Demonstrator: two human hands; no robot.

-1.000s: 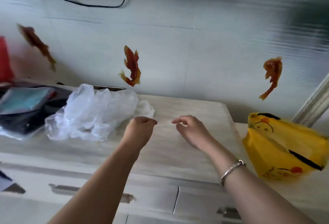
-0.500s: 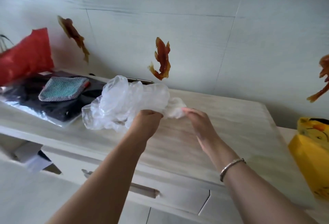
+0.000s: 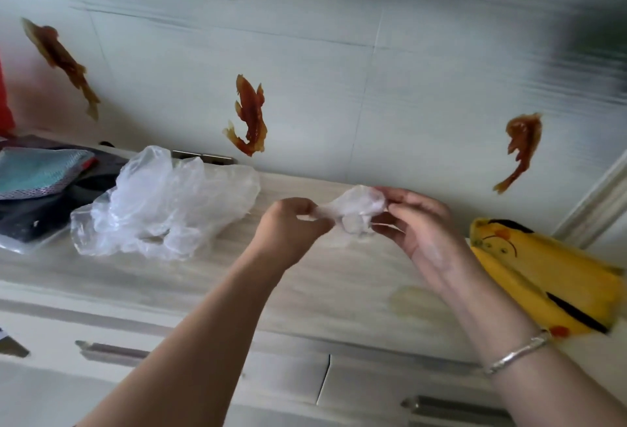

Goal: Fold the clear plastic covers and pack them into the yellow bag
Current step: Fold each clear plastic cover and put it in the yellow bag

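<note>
- Pale wooden tabletop (image 3: 190, 277): the heap of clear covers (image 3: 163, 202) stayed left; the yellow bag (image 3: 543, 277) is back in view, right.
- Left hand (image 3: 288, 230) and right hand (image 3: 417, 223), earlier at the heap, now have their fingers pinched on one small cover (image 3: 353, 213), lifted clear between heap and bag.

Both forearms reach toward 12 o'clock, the left hand (image 3: 288, 226) and right hand (image 3: 419, 223) close together, each with curled fingers (image 3: 403, 197) pinching a cover (image 3: 353, 211).
</note>
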